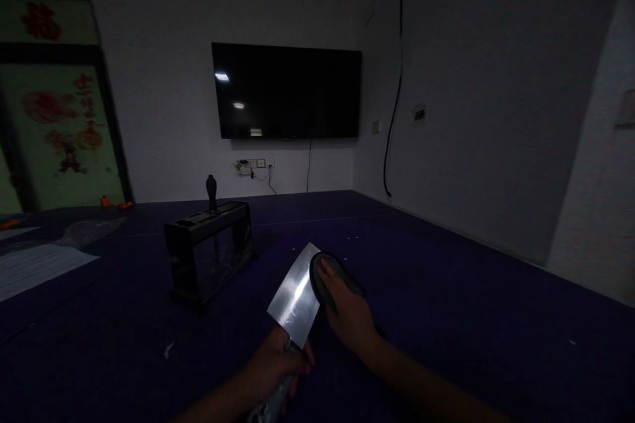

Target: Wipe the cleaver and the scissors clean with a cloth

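Note:
My left hand (278, 363) is closed around the handle of a broad steel cleaver (295, 297), whose blade points up and away from me. My right hand (347, 310) presses a dark oval pad (327, 271) against the blade's right edge, fingers curled over the pad. Both hands hover above the dark blue floor (446, 291). A black knife block (208, 251) with a clear front stands just left of the blade, and one dark knife handle (211, 190) sticks up from its top.
A black wall-mounted television (288, 89) hangs ahead, with a power strip (253, 165) and cables below it. White sheets (34, 264) lie on the floor at the left. A decorated glass door (54, 106) is at the far left. The room is dim.

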`<state>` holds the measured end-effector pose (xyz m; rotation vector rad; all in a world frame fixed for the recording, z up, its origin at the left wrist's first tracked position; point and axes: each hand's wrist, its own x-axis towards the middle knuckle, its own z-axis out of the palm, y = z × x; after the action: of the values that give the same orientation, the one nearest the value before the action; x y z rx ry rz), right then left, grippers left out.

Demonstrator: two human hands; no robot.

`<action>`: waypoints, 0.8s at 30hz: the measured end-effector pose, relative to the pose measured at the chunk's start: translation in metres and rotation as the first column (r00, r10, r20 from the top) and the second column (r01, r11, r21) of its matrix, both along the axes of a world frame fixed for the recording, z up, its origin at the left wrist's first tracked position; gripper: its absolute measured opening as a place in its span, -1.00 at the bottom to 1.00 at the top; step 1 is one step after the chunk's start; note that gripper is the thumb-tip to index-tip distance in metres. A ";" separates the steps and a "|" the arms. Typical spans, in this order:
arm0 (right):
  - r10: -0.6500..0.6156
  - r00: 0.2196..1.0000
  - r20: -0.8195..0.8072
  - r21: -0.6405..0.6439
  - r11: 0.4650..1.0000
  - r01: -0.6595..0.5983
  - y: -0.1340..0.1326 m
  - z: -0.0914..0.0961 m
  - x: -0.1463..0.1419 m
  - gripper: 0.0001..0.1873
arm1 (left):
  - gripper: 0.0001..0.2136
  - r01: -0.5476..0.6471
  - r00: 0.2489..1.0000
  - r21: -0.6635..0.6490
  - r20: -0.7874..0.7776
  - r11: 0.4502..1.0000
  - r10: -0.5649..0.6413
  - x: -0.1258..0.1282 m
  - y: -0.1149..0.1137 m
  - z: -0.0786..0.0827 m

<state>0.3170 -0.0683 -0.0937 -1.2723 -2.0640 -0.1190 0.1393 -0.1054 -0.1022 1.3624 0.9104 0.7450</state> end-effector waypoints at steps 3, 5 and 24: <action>-0.048 0.998 -0.045 0.022 0.999 0.049 0.002 -0.002 0.001 -0.20 | -0.82 -0.009 1.000 -0.001 -0.014 1.000 0.009 0.000 -0.006 0.004; -0.062 0.996 -0.067 0.024 0.998 0.063 0.004 -0.004 0.002 -0.20 | -0.84 -0.009 1.000 0.006 -0.024 1.000 0.009 0.001 -0.009 0.008; 0.059 0.998 -0.035 0.022 0.998 -0.059 0.004 -0.006 0.001 -0.20 | -0.85 -0.044 0.998 -0.015 -0.046 0.999 0.043 0.000 0.000 0.001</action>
<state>0.3185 -0.0640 -0.1001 -1.1911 -2.0622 -0.0904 0.1394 -0.1053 -0.1017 1.3535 0.9832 0.7408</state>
